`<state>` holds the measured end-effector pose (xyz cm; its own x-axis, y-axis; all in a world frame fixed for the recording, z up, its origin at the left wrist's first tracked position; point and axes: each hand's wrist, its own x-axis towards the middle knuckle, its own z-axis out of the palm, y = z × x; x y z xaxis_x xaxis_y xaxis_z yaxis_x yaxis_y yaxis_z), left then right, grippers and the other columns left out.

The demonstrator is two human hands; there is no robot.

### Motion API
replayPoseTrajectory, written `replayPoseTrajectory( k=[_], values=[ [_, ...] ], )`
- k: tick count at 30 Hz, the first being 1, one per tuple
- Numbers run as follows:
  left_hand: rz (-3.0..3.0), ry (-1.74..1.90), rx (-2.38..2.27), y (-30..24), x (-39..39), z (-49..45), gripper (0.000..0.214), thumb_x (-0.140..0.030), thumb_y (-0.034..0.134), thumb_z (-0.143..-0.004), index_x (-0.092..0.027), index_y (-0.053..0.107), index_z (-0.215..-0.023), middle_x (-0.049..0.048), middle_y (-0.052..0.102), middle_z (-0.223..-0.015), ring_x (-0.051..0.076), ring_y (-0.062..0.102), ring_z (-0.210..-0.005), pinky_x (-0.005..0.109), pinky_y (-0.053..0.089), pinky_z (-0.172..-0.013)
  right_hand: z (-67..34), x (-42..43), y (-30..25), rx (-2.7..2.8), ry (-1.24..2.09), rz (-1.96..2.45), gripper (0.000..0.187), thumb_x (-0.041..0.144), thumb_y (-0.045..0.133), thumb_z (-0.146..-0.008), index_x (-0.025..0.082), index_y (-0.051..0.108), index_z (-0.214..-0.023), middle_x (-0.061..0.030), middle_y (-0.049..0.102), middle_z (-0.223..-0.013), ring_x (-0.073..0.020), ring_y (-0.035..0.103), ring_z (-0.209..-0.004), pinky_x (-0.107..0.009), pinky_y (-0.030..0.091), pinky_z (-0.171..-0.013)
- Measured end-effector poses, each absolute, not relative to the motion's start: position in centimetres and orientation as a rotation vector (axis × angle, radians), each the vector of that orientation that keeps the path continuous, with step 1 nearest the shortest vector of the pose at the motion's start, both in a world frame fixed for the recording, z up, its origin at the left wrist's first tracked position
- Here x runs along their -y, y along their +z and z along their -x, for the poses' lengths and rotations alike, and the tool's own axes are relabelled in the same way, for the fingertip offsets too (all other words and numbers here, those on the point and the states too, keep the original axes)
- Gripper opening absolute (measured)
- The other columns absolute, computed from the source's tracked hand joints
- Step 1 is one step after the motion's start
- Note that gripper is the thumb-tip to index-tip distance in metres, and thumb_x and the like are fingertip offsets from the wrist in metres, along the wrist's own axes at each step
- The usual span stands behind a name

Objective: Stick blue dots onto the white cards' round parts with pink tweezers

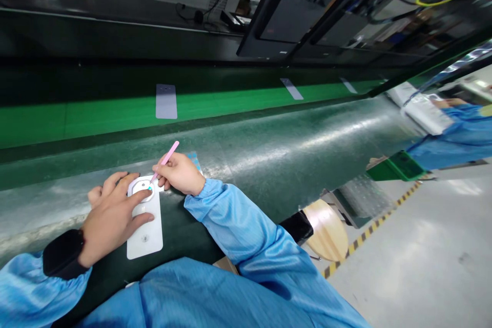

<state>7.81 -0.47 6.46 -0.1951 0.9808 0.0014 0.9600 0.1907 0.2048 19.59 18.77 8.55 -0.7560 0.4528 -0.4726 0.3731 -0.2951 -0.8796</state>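
A white flat plastic part (pixel 146 230) with a round opening at its far end lies on the dark green bench (pixel 269 154) in front of me. My left hand (pixel 111 215) rests on it, fingers spread flat, holding it down. My right hand (pixel 179 173) pinches a thin pink stick (pixel 167 158), its tip touching a small teal spot at the round opening. A small sheet with blue dots (pixel 195 160) lies just behind my right hand. Both my sleeves are light blue, and a black band sits on my left wrist.
A bright green conveyor belt (pixel 96 118) runs behind the bench, carrying white flat parts (pixel 166 101) spaced along it. A co-worker's blue sleeve (pixel 457 133) and hand are at the far right. A round wooden stool seat (pixel 326 228) stands by the bench; yellow-black floor tape runs beyond it.
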Motion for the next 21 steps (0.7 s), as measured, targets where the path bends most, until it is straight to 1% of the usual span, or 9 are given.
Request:
replayPoseTrajectory(
  k=[3,6,8,11,14,16,18,21],
  values=[
    [-1.853,0.201,-2.332,6.6,0.3,-8.0,0.030,-0.046,0.086,-0.086,-0.036,0.087,-0.114,0.0154,0.070,-0.152,0.054,0.055,-0.146,0.068,0.057,-0.102,-19.6,-18.8,8.5,1.812,2.257,1.050,0.029,0.010,0.081,-0.099,0.016,0.061,-0.079,0.0037,0.063,-0.057,-0.0109,0.061,-0.048,-0.016,0.048,-0.043],
    [-1.783,0.142,-2.350,7.0,0.1,-8.2,0.034,-0.045,0.087,-0.084,-0.034,0.086,-0.116,0.0163,0.067,-0.156,0.054,0.054,-0.147,0.068,0.056,-0.104,-19.6,-18.9,8.1,1.814,2.256,1.035,0.029,0.011,0.081,-0.099,0.016,0.061,-0.078,0.0032,0.064,-0.059,-0.0109,0.061,-0.048,-0.016,0.048,-0.042],
    [-1.722,0.102,-2.358,7.5,-0.4,-8.4,0.037,-0.044,0.088,-0.082,-0.032,0.084,-0.118,0.0175,0.067,-0.155,0.053,0.053,-0.147,0.067,0.055,-0.106,-19.5,-18.9,7.9,1.807,2.259,1.026,0.028,0.011,0.080,-0.099,0.016,0.062,-0.078,0.0023,0.065,-0.060,-0.0112,0.062,-0.049,-0.017,0.048,-0.043],
    [-1.629,0.060,-2.358,8.2,-1.5,-8.6,0.044,-0.039,0.089,-0.076,-0.029,0.080,-0.118,0.0182,0.069,-0.146,0.051,0.054,-0.145,0.065,0.054,-0.109,-19.4,-19.1,7.5,1.756,2.288,1.017,0.030,0.014,0.082,-0.098,0.016,0.062,-0.077,0.0015,0.065,-0.060,-0.0114,0.061,-0.049,-0.017,0.048,-0.043],
    [-1.518,0.053,-2.332,8.5,-2.7,-8.2,0.052,-0.035,0.087,-0.068,-0.027,0.075,-0.118,0.0159,0.070,-0.136,0.047,0.059,-0.139,0.060,0.054,-0.109,-19.3,-19.4,7.5,1.636,2.377,1.005,0.036,0.021,0.089,-0.095,0.017,0.060,-0.074,0.0018,0.065,-0.060,-0.0104,0.059,-0.047,-0.017,0.047,-0.041],
    [-1.448,0.111,-2.306,8.6,-3.4,-7.0,0.052,-0.038,0.081,-0.068,-0.027,0.072,-0.119,0.0133,0.069,-0.130,0.041,0.065,-0.129,0.056,0.056,-0.109,-19.3,-19.8,7.6,1.534,2.467,0.987,0.038,0.024,0.089,-0.095,0.017,0.059,-0.074,0.0015,0.065,-0.061,-0.0097,0.059,-0.046,-0.016,0.046,-0.041],
    [-1.417,0.224,-2.312,8.8,-4.2,-4.9,0.049,-0.046,0.073,-0.069,-0.027,0.070,-0.114,0.0111,0.068,-0.125,0.035,0.068,-0.121,0.050,0.058,-0.108,-19.3,-20.2,7.6,1.449,2.537,0.973,0.036,0.023,0.085,-0.098,0.017,0.059,-0.074,0.0013,0.065,-0.060,-0.0094,0.059,-0.045,-0.016,0.046,-0.040],
    [-1.431,0.340,-2.412,10.3,-6.0,-0.3,0.047,-0.059,0.062,-0.067,-0.028,0.067,-0.101,0.0108,0.069,-0.118,0.035,0.067,-0.124,0.047,0.058,-0.112,-19.2,-20.5,7.4,1.384,2.577,0.957,0.031,0.018,0.079,-0.101,0.016,0.061,-0.075,0.0011,0.064,-0.060,-0.0087,0.058,-0.044,-0.015,0.045,-0.040]
  ],
)
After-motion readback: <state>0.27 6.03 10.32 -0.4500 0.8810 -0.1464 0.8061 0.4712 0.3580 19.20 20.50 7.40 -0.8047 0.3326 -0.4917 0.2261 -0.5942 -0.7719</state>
